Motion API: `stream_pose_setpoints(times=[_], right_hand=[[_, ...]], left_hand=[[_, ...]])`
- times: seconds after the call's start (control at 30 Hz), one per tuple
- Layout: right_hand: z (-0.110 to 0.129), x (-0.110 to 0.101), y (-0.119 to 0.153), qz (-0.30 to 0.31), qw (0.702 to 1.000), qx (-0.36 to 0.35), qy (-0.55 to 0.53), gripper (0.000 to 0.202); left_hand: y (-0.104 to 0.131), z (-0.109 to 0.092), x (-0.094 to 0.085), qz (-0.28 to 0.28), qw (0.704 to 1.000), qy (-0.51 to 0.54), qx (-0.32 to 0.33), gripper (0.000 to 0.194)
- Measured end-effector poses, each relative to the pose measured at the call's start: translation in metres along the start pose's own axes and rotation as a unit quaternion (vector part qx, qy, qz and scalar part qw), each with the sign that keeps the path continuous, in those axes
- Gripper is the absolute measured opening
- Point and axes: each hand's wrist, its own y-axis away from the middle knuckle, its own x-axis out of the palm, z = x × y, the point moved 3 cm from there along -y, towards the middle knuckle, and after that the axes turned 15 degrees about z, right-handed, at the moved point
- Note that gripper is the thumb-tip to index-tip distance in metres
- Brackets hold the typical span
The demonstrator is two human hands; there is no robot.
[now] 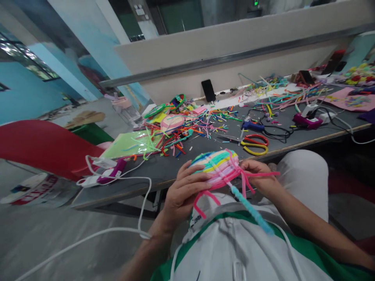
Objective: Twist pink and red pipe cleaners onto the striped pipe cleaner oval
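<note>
Over my lap I hold a rounded pipe-cleaner craft piece (218, 166) with stripes of blue, yellow, white and pink. A twisted light-blue pipe-cleaner stem (252, 208) slants down from it toward my shirt. My left hand (184, 187) is wrapped round its left side, fingers lying over the stripes. At its right edge, my right hand (258, 171) pinches a pink pipe cleaner (271, 174) whose end sticks out to the right. More loose pink ends bend out below the piece. Scissors (254, 144) with red and yellow handles lie just beyond on the table.
Pipe-cleaner scraps (211, 121) cover the grey table (202, 146). A blue-handled tool (252, 125), likely a glue gun, lies near a purple power strip (307, 120). A phone (208, 90) leans at the back. A white cable (149, 195) hangs on my left, near a red chair (43, 144).
</note>
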Motion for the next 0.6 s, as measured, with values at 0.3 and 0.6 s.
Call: stream_pose_setpoints(times=[0.3,0.6], right_hand=[[-0.017,-0.001,-0.016,0.189,0.943,0.087,-0.259,0.03],[-0.029,0.006,-0.042,0.15,0.937,0.135,-0.285,0.023]], left_hand=[[-0.007,0.021,-0.016,-0.032,0.997,-0.06,0.032,0.02],[-0.02,0.045,-0.027,0.011,0.983,-0.148,0.103,0.015]])
